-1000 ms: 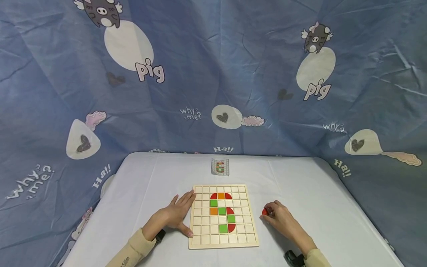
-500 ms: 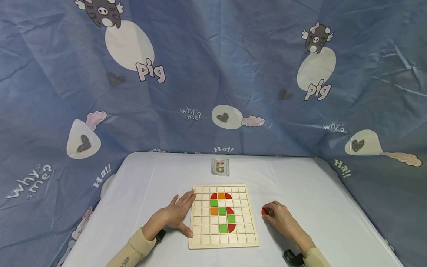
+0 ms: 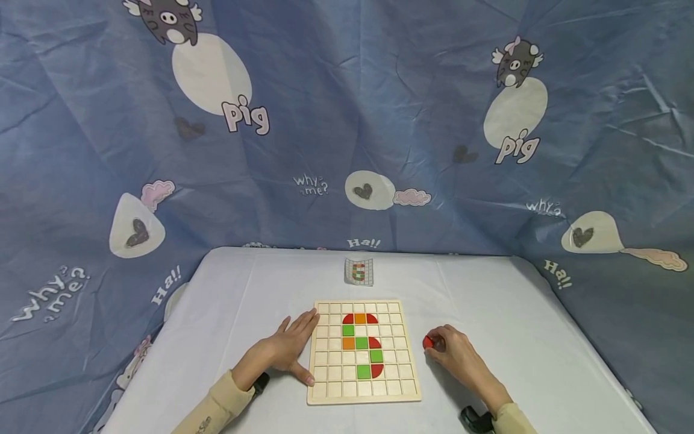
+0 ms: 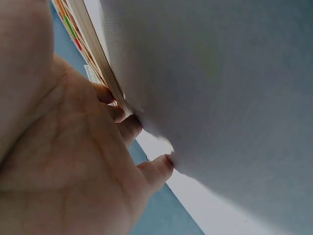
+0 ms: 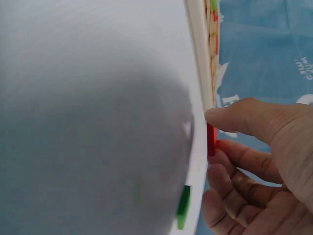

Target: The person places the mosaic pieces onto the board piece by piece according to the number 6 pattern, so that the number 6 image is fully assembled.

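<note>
A wooden grid board (image 3: 331, 390) lies on the white table. Set in its cells are red quarter-round pieces (image 3: 376, 371), green squares (image 3: 361, 343) and orange squares (image 3: 348, 343), which form a curved figure. My left hand (image 3: 285, 346) rests at the board's left edge, fingers spread and thumb near the lower left corner. To the right of the board, my right hand (image 3: 455, 352) pinches a red piece (image 3: 428, 342) between thumb and fingers. The right wrist view shows this red piece (image 5: 211, 139) edge-on. Below it there, a green block (image 5: 183, 206) lies on the table.
Behind the board lies a small card (image 3: 359, 272) printed with a coloured grid figure. White cloth covers the table (image 3: 260, 271). A blue patterned curtain (image 3: 303, 120) hangs around the back and sides.
The red piece turns slightly in my right fingers, and more of its face shows. My right hand shifts very little. The left hand and the board stay in place.
</note>
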The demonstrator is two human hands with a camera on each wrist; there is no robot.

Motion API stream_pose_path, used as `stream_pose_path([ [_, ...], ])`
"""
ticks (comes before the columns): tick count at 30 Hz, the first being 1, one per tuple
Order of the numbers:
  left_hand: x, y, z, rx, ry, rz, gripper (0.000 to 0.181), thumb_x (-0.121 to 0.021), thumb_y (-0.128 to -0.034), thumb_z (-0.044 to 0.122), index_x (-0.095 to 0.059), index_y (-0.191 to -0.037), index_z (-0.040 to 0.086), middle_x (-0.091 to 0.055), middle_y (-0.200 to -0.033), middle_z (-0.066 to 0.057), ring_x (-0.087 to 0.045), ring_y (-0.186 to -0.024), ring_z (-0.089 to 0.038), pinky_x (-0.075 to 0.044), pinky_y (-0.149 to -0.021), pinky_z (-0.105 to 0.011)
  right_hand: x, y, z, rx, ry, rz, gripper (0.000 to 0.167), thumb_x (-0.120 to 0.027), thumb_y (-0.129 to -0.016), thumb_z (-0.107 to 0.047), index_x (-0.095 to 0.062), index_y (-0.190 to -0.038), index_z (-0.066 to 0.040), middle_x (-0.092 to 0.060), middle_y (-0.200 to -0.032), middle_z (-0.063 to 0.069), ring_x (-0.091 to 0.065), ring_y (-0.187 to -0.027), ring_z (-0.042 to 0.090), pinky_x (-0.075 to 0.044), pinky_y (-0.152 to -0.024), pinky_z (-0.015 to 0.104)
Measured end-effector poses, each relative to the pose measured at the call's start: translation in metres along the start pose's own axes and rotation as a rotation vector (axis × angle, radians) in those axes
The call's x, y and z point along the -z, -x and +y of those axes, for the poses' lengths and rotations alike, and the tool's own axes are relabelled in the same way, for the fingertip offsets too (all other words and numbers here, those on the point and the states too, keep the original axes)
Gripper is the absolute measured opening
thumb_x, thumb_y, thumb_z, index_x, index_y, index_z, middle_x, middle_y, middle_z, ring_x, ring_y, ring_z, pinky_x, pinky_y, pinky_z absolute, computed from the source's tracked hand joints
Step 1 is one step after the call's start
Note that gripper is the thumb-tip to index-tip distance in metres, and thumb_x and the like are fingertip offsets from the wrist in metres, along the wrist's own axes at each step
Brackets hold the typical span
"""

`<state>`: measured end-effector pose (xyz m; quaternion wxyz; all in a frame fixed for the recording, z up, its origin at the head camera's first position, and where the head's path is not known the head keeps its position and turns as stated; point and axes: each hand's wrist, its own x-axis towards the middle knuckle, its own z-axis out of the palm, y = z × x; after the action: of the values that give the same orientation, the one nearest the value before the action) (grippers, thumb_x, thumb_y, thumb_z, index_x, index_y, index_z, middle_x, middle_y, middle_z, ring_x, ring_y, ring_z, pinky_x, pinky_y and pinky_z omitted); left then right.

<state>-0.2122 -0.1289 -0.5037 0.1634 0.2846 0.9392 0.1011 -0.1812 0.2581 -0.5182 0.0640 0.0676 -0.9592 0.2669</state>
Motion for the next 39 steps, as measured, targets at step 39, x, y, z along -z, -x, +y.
stream_pose_path([
  [39, 0.002, 0.000, 0.002, 0.014, -0.013, -0.010, 0.140, -0.079, -0.0535, 0.068, -0.009, -0.153, -0.002, -0.007, -0.161, -0.020, -0.011, -0.149, -0.035, -0.016, -0.117, -0.059, -0.041, 0.001, -0.118, 0.463, 0.065, -0.217, 0.017, -0.074, -0.085, -0.027, -0.071, -0.099, -0.018, -0.062, -0.097, -0.010, -0.055, -0.084, 0.004, -0.049, -0.070, 0.019],
])
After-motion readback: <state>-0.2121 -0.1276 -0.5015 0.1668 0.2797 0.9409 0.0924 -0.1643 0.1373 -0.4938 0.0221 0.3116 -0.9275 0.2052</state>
